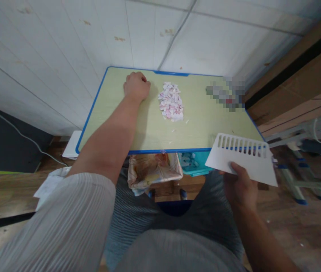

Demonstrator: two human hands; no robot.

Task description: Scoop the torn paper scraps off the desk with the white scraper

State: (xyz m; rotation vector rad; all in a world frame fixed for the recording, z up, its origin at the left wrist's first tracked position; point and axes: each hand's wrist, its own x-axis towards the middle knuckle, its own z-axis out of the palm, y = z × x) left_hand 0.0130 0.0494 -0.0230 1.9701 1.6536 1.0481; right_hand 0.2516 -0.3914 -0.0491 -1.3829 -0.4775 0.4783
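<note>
Right hand: grip is pinching a white slotted card by the front edge of the worktop. Paper scraps: lying heaped mid-worktop. Left hand: curling left of the scraps; cannot tell if clenching anything. Step seems: holding the card apart from the scraps; next move is probably calling for a level wrist.

You seem to be in a room of a home: your small, blue-edged worktop stands against a marked, pale panelled wall, above wood-look flooring, with blue-footed furniture legs to your right.
</note>
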